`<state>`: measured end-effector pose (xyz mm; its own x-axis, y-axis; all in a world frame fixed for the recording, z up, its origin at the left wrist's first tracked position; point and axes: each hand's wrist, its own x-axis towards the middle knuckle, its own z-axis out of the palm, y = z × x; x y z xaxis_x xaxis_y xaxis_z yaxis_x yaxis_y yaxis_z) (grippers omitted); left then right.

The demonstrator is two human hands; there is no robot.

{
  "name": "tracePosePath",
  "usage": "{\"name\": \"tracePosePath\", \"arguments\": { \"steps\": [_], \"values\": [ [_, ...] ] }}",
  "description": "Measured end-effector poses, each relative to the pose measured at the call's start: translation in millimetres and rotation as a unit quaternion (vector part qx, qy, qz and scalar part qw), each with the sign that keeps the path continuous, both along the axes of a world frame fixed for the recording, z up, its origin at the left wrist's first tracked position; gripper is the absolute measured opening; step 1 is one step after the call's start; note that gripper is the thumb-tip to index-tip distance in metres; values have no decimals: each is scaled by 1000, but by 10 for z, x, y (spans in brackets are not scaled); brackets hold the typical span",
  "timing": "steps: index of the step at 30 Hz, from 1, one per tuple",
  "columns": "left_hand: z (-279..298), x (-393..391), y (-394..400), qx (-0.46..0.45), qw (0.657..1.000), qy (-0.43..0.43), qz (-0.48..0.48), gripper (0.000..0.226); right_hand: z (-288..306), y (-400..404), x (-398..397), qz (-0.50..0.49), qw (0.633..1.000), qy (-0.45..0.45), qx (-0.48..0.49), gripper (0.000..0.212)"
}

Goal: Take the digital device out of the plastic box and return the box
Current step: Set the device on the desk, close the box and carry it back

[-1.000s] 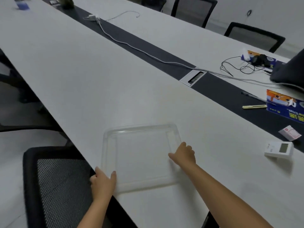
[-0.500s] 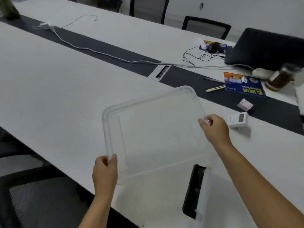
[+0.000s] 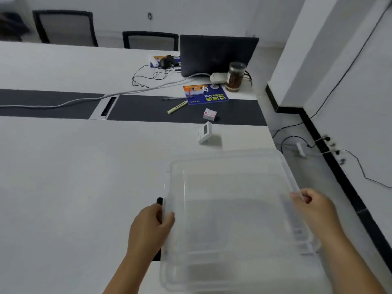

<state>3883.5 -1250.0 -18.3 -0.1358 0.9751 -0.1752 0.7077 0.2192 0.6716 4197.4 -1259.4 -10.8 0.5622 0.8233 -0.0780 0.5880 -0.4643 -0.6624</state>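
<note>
A clear plastic box (image 3: 233,219) is held at the near right corner of the white table (image 3: 74,177), jutting past the table's right edge. It is shallow, square with rounded corners, see-through and blurred. Its left rim is gripped by the left hand (image 3: 151,228), fingers curled closed around it; its right rim is pinched by the right hand (image 3: 314,206), thumb over the lip. Beyond the box, near the right edge, a small white digital device (image 3: 205,132) with a grey screen is propped up tilted on the table. Farther off, on the dark centre strip, a small carton (image 3: 210,114) and a yellow marker (image 3: 177,107) are seen.
</note>
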Motion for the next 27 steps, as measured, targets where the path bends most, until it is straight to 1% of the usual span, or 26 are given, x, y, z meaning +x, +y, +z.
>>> {"name": "tracePosePath", "arguments": {
  "steps": [2,4,9,12,14,16,18,21,25,27],
  "values": [
    [-11,41,-31,13,1000,19,-5,26,-105,-141,75,5,999,-11,-30,27],
    [-19,34,-75,3,999,47,-14,20,-188,-226,110,20,999,-17,-43,28],
    [17,3,-130,-59,993,86,-49,19,-212,-266,91,43,999,-13,-19,24],
    [43,9,-17,-71,991,70,-87,15,-209,-286,87,46,999,-15,-11,23],
    [43,49,82,-65,992,50,-97,23,-222,-300,101,64,997,-36,-19,25],
    [-17,85,172,-33,995,49,-78,19,-234,-319,108,81,995,-61,-20,26],
    [-100,143,201,-10,996,62,-56,23,-254,-330,124,89,993,-73,-16,25],
    [-179,234,118,16,999,43,-13,15,-253,-357,121,102,992,-74,-12,25],
    [-259,242,-42,22,998,52,14,33,-242,-413,87,98,993,-64,-10,38],
    [-280,228,-79,20,998,55,18,36,-241,-423,61,94,994,-57,-4,33]
  ]
}}
